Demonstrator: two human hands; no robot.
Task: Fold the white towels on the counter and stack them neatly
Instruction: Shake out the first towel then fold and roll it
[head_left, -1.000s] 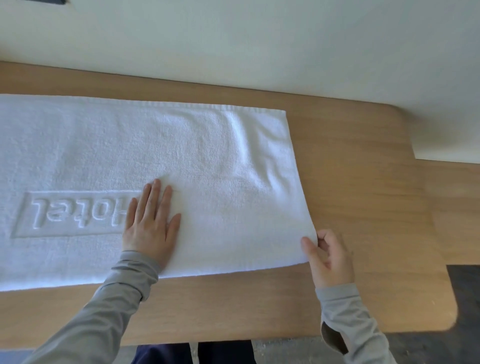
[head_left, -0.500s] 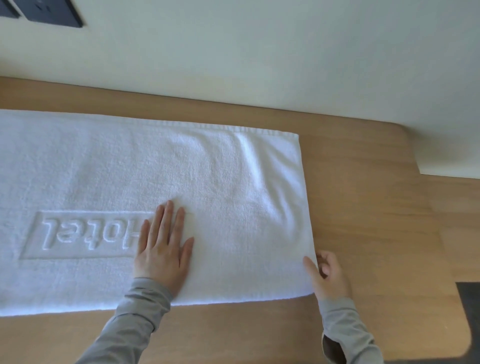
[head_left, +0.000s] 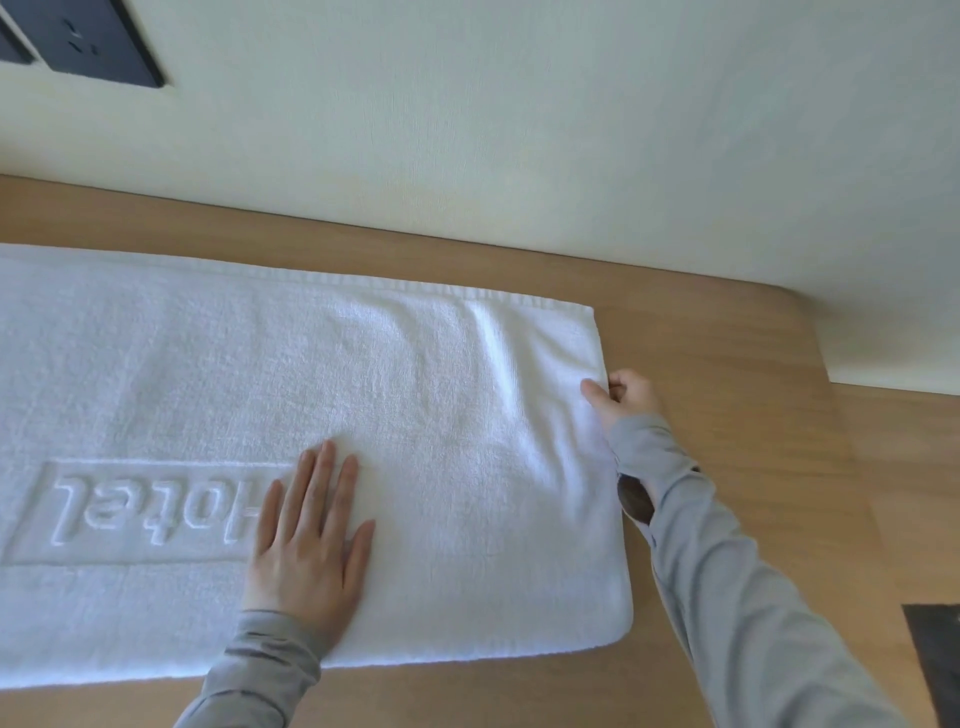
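Observation:
A white towel (head_left: 426, 415) with the raised word "Hotel" lies spread flat on the wooden counter (head_left: 727, 353), running off the left edge of the view. My left hand (head_left: 306, 540) presses flat on it, fingers straight, just right of the lettering. My right hand (head_left: 621, 397) pinches the towel's right edge about midway along it, thumb on top and fingers curled under. Both arms wear grey sleeves.
A pale wall (head_left: 519, 130) backs the counter, with dark socket plates (head_left: 98, 47) at the top left. The counter's rounded right corner meets a lower wooden surface (head_left: 909, 493). A dark floor patch (head_left: 935, 654) shows at the lower right.
My right hand has slid from the towel's near right corner up along the right edge to its middle. My left hand stays flat in place. The view has tilted up.

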